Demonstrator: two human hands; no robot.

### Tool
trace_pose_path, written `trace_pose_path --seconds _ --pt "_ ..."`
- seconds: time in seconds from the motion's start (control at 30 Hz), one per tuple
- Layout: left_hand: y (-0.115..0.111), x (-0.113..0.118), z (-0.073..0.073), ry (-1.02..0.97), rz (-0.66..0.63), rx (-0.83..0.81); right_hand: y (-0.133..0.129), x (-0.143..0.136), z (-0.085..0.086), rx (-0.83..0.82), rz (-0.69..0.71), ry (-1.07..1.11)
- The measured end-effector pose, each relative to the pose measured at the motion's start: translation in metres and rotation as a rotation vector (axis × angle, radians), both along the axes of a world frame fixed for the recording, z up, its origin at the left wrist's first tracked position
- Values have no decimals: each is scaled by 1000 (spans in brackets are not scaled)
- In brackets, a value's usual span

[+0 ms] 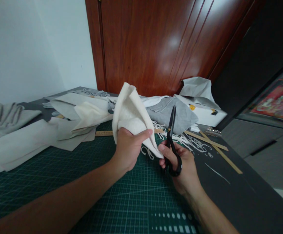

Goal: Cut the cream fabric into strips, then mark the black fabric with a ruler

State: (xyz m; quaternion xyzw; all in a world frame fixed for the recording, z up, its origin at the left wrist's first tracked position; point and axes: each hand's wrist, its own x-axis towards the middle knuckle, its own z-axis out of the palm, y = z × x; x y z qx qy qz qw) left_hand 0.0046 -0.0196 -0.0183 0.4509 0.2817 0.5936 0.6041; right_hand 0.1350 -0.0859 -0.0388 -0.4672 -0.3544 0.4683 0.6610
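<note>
Cloth (131,112), cream-white and folded, appears in the head view raised above a green gridded cutting mat (129,198). The left hand (128,149) grips its lower part, fingers closed, with the thumb lying across the near face. The right hand (184,162) is closed about the black handles of the scissors (171,125), whose blades point upward; its thumb and fingertips also pinch the tapering lower corner of the cloth. Pale fabric pieces (19,141) lie at left. A wooden ruler (104,133) passes behind the cloth. Beyond the scissors rests grey fabric (182,115); to their right, thin white offcuts (198,145) lie near two crossed wooden strips (229,160).
</note>
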Motion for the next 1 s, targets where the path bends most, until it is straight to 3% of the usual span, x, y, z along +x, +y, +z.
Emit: trace_pose_path --seconds 0.1,0.23,0.4,0.5,0.7,0.83,1.0 --pt "-2 -2 -4 228 5 74 2 6 -3 39 -80 -107" --pt "-9 -1 -5 441 -56 317 2 12 -1 75 -176 -207" --pt "-15 1 -3 604 -45 428 2 14 2 59 -122 -213" --pt "-12 -2 -3 581 -172 431 4 16 2 30 -63 -124" --pt "-7 -3 -6 460 -284 237 7 22 -3 2 -47 -108" --pt "-9 3 -10 208 -303 -4 9 23 -6 8 -95 -142" --pt "-12 6 -11 -14 -455 -276 8 22 -5 67 -156 -163"
